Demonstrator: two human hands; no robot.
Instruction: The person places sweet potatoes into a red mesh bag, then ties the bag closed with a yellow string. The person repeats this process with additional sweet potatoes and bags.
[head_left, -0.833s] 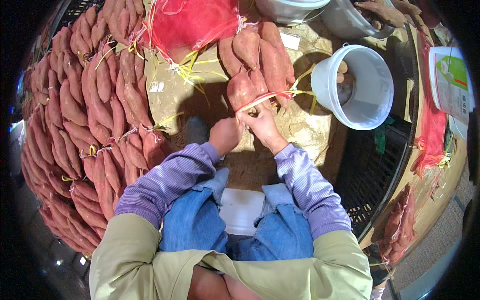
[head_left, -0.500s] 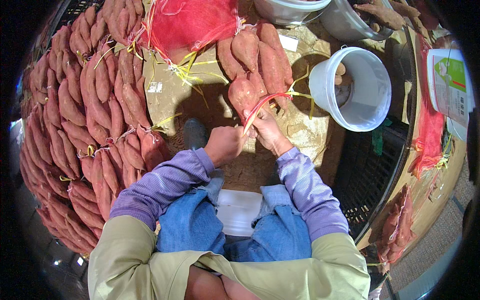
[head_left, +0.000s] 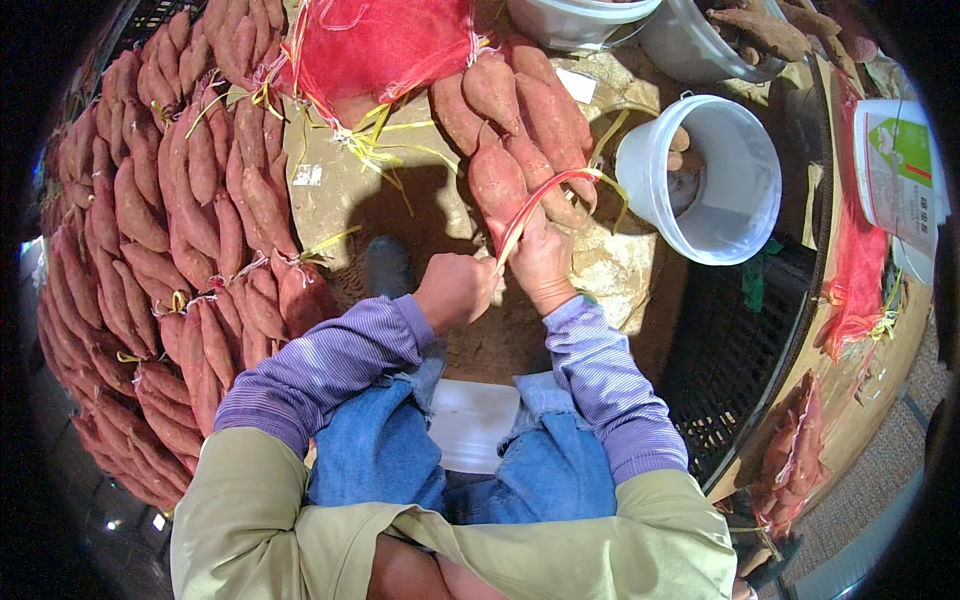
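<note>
In front of me lies a red mesh bag of sweet potatoes. Its gathered red mouth and yellow drawstring curve up between my hands. My left hand is closed in a fist on the gathered end of the mesh. Just to its right, my right hand grips the neck of the same bag, below the lowest sweet potato; its fingertips are partly hidden. Beyond the bag, a stack of flat red mesh bags with yellow strings lies on the ground.
Filled mesh bags of sweet potatoes are piled along the left. On the right stands a white bucket with a few sweet potatoes inside, beside a black plastic crate. Two more buckets, one a grey bucket, stand at the back.
My right hand has turned over and closed round the bag's neck, its back now showing. The gathered mouth arches higher, and the sweet potatoes in the bag have shifted slightly.
</note>
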